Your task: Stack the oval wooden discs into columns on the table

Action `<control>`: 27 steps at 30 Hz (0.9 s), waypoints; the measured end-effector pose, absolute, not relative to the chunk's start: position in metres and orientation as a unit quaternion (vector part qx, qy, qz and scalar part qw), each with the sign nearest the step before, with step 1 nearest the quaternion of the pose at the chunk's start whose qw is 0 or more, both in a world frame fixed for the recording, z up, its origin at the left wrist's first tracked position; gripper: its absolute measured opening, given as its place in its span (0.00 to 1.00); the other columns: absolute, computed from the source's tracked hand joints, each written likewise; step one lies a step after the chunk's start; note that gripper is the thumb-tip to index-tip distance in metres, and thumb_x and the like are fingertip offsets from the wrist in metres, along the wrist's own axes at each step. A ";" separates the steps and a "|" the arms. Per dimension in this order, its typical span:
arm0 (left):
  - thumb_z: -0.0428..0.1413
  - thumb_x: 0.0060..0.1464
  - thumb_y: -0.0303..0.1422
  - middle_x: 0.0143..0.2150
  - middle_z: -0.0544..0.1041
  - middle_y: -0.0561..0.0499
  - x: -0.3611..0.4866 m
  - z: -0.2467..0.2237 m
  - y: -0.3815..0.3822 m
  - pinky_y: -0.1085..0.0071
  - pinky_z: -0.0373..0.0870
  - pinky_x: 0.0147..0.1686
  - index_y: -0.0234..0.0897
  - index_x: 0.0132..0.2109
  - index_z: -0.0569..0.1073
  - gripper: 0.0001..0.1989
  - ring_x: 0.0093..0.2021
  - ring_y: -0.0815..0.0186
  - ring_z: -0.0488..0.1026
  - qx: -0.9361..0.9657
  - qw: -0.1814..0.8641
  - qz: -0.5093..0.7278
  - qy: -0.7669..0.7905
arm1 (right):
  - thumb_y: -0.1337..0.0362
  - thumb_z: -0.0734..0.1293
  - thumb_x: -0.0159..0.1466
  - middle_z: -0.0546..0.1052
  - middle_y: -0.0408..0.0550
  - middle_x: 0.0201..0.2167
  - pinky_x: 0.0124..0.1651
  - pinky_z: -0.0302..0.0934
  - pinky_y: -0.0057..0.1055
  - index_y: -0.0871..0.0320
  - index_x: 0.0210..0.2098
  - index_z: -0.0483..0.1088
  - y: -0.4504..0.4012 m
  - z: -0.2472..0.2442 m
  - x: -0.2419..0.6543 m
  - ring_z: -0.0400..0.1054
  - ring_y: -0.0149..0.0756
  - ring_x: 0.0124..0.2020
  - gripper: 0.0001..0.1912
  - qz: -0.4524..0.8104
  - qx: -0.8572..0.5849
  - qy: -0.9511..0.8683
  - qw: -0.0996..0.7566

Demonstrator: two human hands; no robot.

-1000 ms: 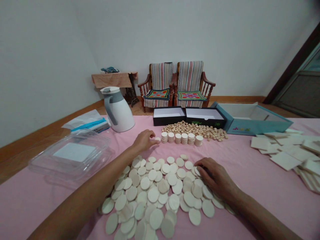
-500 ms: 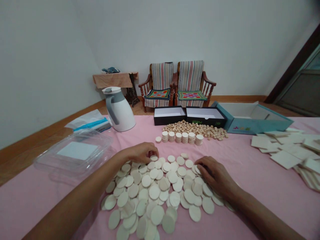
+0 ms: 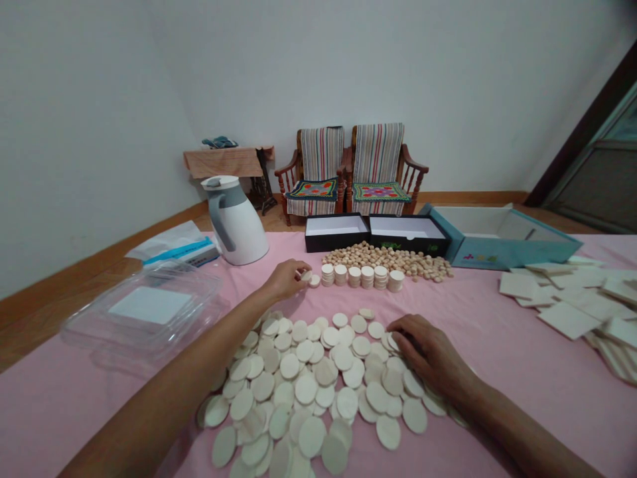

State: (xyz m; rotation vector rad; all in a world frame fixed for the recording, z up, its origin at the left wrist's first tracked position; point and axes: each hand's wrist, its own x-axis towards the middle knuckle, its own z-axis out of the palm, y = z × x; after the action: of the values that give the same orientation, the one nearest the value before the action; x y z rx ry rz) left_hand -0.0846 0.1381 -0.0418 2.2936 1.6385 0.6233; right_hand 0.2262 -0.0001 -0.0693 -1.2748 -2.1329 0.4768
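Note:
My left hand [image 3: 286,279] is closed in a pinch on a pale round wooden disc [image 3: 306,275]. It holds this disc at the left end of a row of disc stacks, just beside a short stack [image 3: 314,281]. Several taller stacks [image 3: 354,276] stand to the right of it. My right hand [image 3: 423,345] lies at the right edge of a wide loose pile of wooden discs [image 3: 305,388], fingers over the outer discs and thumb apart. Part of the pile is hidden behind my left forearm.
Small round wooden beads [image 3: 388,259] lie heaped behind the stacks. Behind them stand two black box trays [image 3: 338,242] and a blue box [image 3: 517,249]. Square wooden pieces [image 3: 570,318] lie at right. A white jug [image 3: 243,232] and clear plastic container [image 3: 144,305] are at left.
My left hand has moved from the pile's far edge up to the left end of the stack row, carrying a wooden disc. My right hand has stayed in place.

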 end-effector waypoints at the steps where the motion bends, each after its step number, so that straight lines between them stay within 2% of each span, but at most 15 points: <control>1: 0.58 0.42 0.26 0.37 0.75 0.50 -0.083 -0.042 0.140 0.76 0.69 0.30 0.36 0.43 0.76 0.16 0.30 0.69 0.73 0.788 0.123 0.214 0.564 | 0.64 0.56 0.66 0.73 0.50 0.35 0.41 0.61 0.36 0.57 0.37 0.68 0.000 -0.070 0.226 0.65 0.37 0.37 0.10 0.181 -0.480 -0.803 0.302; 6: 0.63 0.41 0.32 0.34 0.75 0.50 -0.073 -0.042 0.144 0.75 0.66 0.30 0.37 0.39 0.78 0.14 0.29 0.67 0.72 0.795 0.104 0.202 0.562 | 0.64 0.56 0.66 0.72 0.50 0.35 0.42 0.61 0.37 0.57 0.38 0.68 0.001 -0.072 0.227 0.65 0.37 0.37 0.10 0.184 -0.479 -0.802 0.305; 15: 0.64 0.42 0.34 0.33 0.74 0.50 -0.071 -0.049 0.141 0.74 0.64 0.29 0.36 0.38 0.77 0.14 0.29 0.67 0.71 0.797 0.086 0.197 0.564 | 0.64 0.56 0.66 0.73 0.50 0.35 0.41 0.61 0.36 0.57 0.37 0.68 0.001 -0.072 0.227 0.65 0.37 0.37 0.10 0.179 -0.478 -0.805 0.302; 18: 0.62 0.45 0.35 0.35 0.73 0.48 -0.070 -0.043 0.131 0.72 0.64 0.30 0.34 0.42 0.75 0.16 0.30 0.66 0.70 0.794 0.077 0.213 0.564 | 0.65 0.56 0.65 0.73 0.50 0.35 0.41 0.61 0.35 0.57 0.37 0.68 0.001 -0.071 0.227 0.66 0.37 0.37 0.09 0.175 -0.479 -0.805 0.302; 20: 0.59 0.48 0.34 0.36 0.73 0.47 -0.067 -0.036 0.119 0.72 0.65 0.32 0.33 0.41 0.75 0.12 0.31 0.66 0.70 0.799 0.076 0.222 0.553 | 0.64 0.56 0.65 0.73 0.49 0.35 0.41 0.62 0.35 0.57 0.38 0.68 0.001 -0.070 0.227 0.66 0.37 0.37 0.10 0.175 -0.478 -0.806 0.302; 22: 0.57 0.51 0.32 0.33 0.74 0.49 -0.060 -0.029 0.105 0.73 0.65 0.33 0.34 0.36 0.75 0.06 0.31 0.67 0.71 0.821 0.099 0.211 0.521 | 0.64 0.56 0.66 0.73 0.50 0.35 0.41 0.62 0.35 0.57 0.38 0.68 0.001 -0.070 0.227 0.66 0.37 0.37 0.10 0.175 -0.479 -0.806 0.302; 24: 0.59 0.48 0.29 0.31 0.75 0.52 -0.052 -0.023 0.093 0.76 0.65 0.31 0.36 0.34 0.77 0.04 0.30 0.69 0.71 0.851 0.140 0.182 0.472 | 0.64 0.56 0.66 0.73 0.50 0.35 0.41 0.62 0.36 0.57 0.38 0.68 0.000 -0.070 0.227 0.66 0.38 0.37 0.10 0.175 -0.481 -0.805 0.300; 27: 0.60 0.45 0.28 0.33 0.77 0.52 -0.040 -0.019 0.079 0.77 0.66 0.31 0.38 0.42 0.77 0.14 0.31 0.69 0.72 0.886 0.208 0.131 0.392 | 0.64 0.56 0.66 0.74 0.50 0.35 0.41 0.62 0.36 0.57 0.38 0.68 0.000 -0.070 0.227 0.66 0.38 0.37 0.10 0.175 -0.482 -0.804 0.302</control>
State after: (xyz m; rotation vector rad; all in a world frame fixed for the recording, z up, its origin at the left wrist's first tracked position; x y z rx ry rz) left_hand -0.0397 0.0788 -0.0190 2.4673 1.0907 0.3656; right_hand 0.2270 0.0004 -0.0696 -1.2775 -2.1316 0.4628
